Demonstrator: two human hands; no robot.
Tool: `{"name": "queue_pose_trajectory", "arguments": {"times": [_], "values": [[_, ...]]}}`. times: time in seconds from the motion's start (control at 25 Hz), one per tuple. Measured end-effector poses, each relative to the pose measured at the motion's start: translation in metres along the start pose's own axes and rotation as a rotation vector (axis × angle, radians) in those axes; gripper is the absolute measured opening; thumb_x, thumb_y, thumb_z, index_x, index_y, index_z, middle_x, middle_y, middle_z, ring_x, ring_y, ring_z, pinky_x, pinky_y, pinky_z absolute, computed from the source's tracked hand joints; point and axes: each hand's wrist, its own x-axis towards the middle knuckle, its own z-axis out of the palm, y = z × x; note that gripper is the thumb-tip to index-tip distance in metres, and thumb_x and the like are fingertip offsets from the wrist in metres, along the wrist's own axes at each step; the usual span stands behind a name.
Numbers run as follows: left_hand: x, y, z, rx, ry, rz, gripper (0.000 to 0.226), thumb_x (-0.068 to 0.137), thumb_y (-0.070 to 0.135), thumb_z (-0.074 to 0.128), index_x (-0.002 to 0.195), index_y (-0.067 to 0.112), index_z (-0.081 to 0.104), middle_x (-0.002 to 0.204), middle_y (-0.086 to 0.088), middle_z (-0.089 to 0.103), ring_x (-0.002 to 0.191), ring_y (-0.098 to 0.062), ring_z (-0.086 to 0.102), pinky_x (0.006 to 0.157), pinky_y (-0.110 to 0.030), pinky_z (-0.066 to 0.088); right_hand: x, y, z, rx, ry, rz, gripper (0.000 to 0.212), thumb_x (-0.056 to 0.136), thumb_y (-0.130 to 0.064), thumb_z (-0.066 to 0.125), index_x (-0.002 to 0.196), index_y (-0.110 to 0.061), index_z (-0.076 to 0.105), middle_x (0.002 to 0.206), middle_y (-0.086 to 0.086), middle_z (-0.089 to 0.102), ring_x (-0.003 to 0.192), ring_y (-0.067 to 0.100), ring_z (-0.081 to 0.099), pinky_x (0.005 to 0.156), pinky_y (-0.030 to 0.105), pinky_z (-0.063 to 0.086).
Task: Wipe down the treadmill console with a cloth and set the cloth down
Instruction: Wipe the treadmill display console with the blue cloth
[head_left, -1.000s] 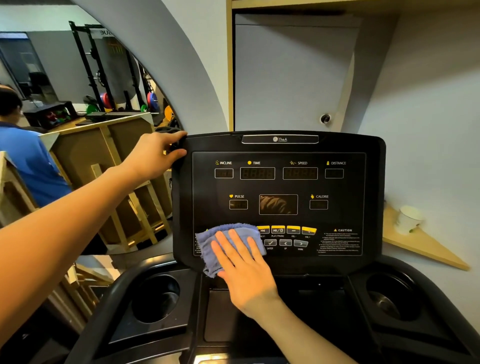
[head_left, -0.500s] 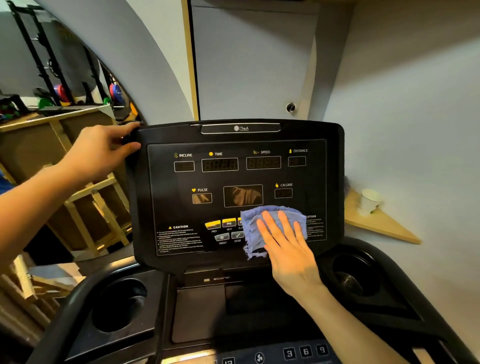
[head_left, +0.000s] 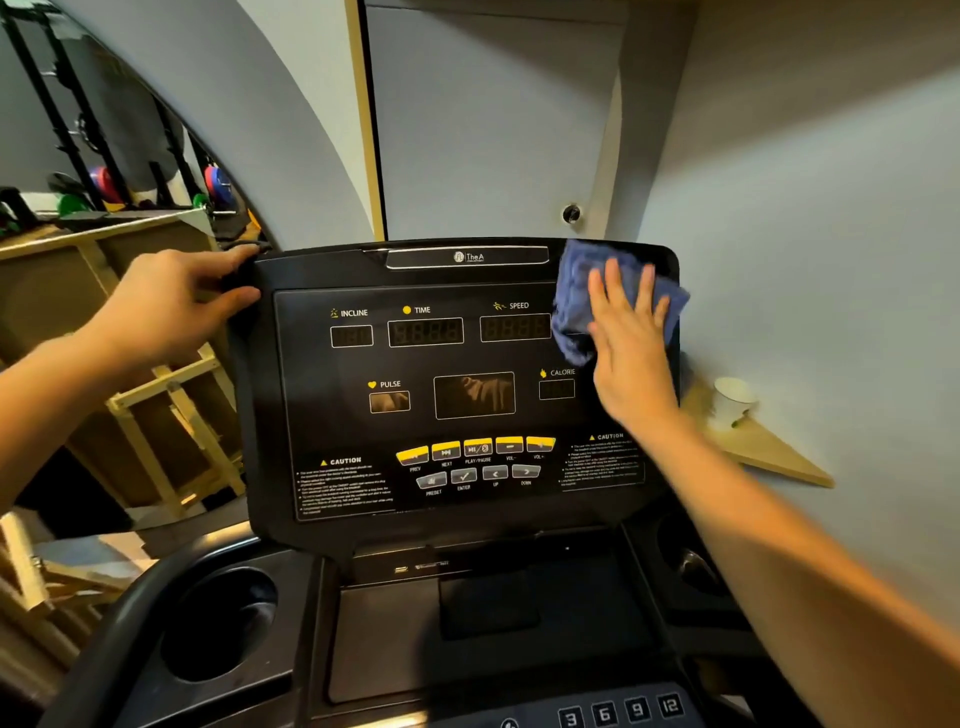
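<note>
The black treadmill console (head_left: 457, 358) stands upright before me, with dark displays and yellow buttons. A blue cloth (head_left: 574, 301) lies against its upper right corner, over the distance display. My right hand (head_left: 631, 343) presses the cloth flat onto the panel with straight, spread fingers. At the upper left corner, my left hand (head_left: 171, 301) grips the console's edge, thumb on the front face and fingers curled behind.
Cup holders (head_left: 221, 621) sit on both sides below the console. A white paper cup (head_left: 732, 402) stands on a wooden corner shelf (head_left: 769, 452) at the right wall. Wooden frames (head_left: 156, 395) and weight racks (head_left: 104, 171) lie to the left.
My right hand has slid the cloth from the lower left of the panel, across the buttons, up to the upper right corner. My left hand keeps its grip on the corner.
</note>
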Motion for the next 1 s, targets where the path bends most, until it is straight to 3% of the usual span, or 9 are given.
{"name": "queue_pose_trajectory", "arguments": {"times": [0.12,0.28,0.44,0.6,0.76,1.0], "values": [[0.0,-0.001,0.0,-0.006,0.002,-0.011,0.056,0.093,0.023,0.06,0.146,0.029,0.043,0.138,-0.01,0.058,0.125,-0.028,0.056,0.103,-0.05,0.045,0.053,0.001,-0.011,0.004,0.049,-0.028,0.057,0.106,-0.011,0.041,0.16,-0.015,0.025,0.169,0.003,0.019,0.154,0.042,0.0,0.121,0.06,0.0],[-0.001,0.0,0.001,-0.001,0.024,-0.003,0.056,0.093,0.023,0.061,0.146,0.027,0.043,0.139,-0.01,0.058,0.126,-0.029,0.056,0.105,-0.049,0.043,0.045,0.001,-0.008,-0.001,0.095,-0.065,0.054,0.107,-0.017,0.038,0.16,-0.018,0.028,0.167,0.0,0.025,0.156,0.035,0.007,0.124,0.055,0.003],[-0.002,0.002,0.002,-0.007,0.022,-0.015,0.056,0.093,0.023,0.061,0.146,0.027,0.044,0.14,-0.009,0.057,0.126,-0.029,0.055,0.105,-0.049,0.042,-0.012,0.003,-0.002,-0.036,0.024,-0.084,0.055,0.106,-0.024,0.035,0.16,-0.021,0.026,0.167,-0.001,0.021,0.157,0.029,0.004,0.125,0.049,0.003],[-0.002,0.001,0.001,-0.007,0.011,-0.046,0.057,0.093,0.025,0.061,0.147,0.029,0.042,0.14,-0.009,0.057,0.127,-0.029,0.054,0.106,-0.051,0.042,-0.104,0.008,0.011,-0.06,-0.179,-0.056,0.058,0.103,-0.032,0.026,0.161,-0.025,0.017,0.168,0.0,0.018,0.157,0.024,-0.006,0.125,0.053,0.005],[-0.003,0.004,0.001,-0.016,0.011,-0.046,0.057,0.093,0.022,0.06,0.147,0.027,0.042,0.141,-0.01,0.056,0.127,-0.029,0.054,0.107,-0.051,0.041,-0.19,0.017,0.021,-0.093,-0.299,-0.109,0.056,0.104,-0.035,0.029,0.158,-0.023,0.023,0.166,-0.001,0.026,0.157,0.026,0.007,0.121,0.061,0.022],[-0.005,0.005,0.003,0.009,0.043,0.015,0.056,0.094,0.017,0.06,0.147,0.021,0.043,0.142,-0.011,0.055,0.128,-0.03,0.054,0.108,-0.048,0.04,-0.201,0.019,0.032,-0.186,-0.357,-0.085,0.059,0.107,-0.046,0.006,0.162,-0.027,0.007,0.169,-0.002,0.015,0.157,0.029,0.005,0.125,0.048,0.003]]}}
